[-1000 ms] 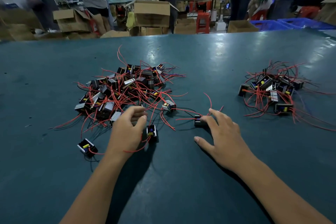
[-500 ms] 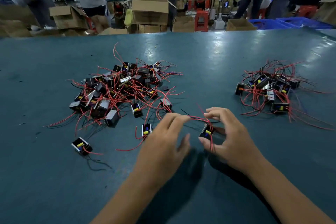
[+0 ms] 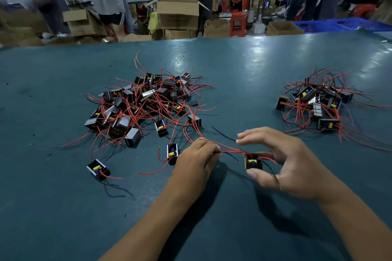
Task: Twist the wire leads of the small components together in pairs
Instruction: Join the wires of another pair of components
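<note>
A small black component (image 3: pixel 252 161) with a yellow and blue core is held a little above the teal table (image 3: pixel 244 74) by my right hand (image 3: pixel 290 165), between thumb and fingers. Its red wire leads (image 3: pixel 231 150) stretch left to my left hand (image 3: pixel 196 161), which pinches their ends. A thin black lead hangs below them. A large heap of the same components (image 3: pixel 142 108) with red and black leads lies at centre left. A smaller pile (image 3: pixel 320 101) lies at the right.
Loose components lie near my left hand: one (image 3: pixel 172 151) just left of it, another (image 3: pixel 98 169) further left, two more (image 3: pixel 161 127) (image 3: pixel 194 120) near the heap. Cardboard boxes (image 3: pixel 178 15), red stools, blue crates and standing people fill the room beyond the table's far edge.
My right hand picked a component off the table and lifted it. My left hand left the heap, moved right and took hold of that component's red leads, now pulled out straighter.
</note>
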Motion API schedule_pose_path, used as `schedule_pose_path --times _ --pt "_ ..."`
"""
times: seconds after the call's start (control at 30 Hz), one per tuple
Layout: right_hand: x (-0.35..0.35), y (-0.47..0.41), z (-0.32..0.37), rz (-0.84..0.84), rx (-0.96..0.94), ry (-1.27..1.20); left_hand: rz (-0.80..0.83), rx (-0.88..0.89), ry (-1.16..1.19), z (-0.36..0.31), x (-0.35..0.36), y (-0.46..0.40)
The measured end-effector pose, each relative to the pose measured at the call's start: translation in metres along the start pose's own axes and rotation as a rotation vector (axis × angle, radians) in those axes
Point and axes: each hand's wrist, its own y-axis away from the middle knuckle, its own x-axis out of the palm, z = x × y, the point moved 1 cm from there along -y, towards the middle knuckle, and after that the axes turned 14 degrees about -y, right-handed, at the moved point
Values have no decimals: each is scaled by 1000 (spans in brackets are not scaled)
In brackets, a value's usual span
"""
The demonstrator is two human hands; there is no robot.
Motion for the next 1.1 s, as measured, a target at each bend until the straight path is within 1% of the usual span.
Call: schedule_pose_path --times 0.1,0.2,0.23,0.3,0.37,0.4,0.47,0.53,0.6,0.63,0.67,0.87,0.93,1.03,1.1 --pt "-4 1 -2 4 32 -86 -11 -18 -15 0 -2 -2" --pt "-13 1 -5 -33 4 -222 -41 -71 -3 6 -7 -3" --pt "-18 1 -6 -65 -12 -256 -52 -95 -4 9 -9 -3" --pt "-28 -1 -7 -183 -50 -375 -48 -130 -30 13 -10 -4" --pt "-38 -2 -6 -316 -106 -529 -19 -128 -35 15 -9 -4" --pt "-43 -2 -6 -369 -129 -555 -11 -119 -24 15 -9 -4" --pt "-49 -3 -7 -455 -127 -461 -1 -112 0 13 -8 -3" --pt "-48 -2 -9 -504 -68 -197 6 -141 3 9 -6 -2" --pt "-40 -1 -11 -482 -10 117 14 -171 15 4 -4 -1" --pt "-35 -1 -13 -462 15 224 33 -189 33 0 -3 -3" --pt "-29 -1 -14 -444 35 276 51 -212 49 -4 -2 -6" --pt "-8 -3 -20 -356 68 405 64 -403 26 -5 3 -72" --pt "-7 -3 -20 -322 110 422 30 -438 92 -5 1 -87" --pt "-4 -2 -23 -261 149 472 -66 -444 163 -3 -12 -108" --pt "-3 -2 -26 -225 155 504 -66 -450 264 -3 -20 -122"
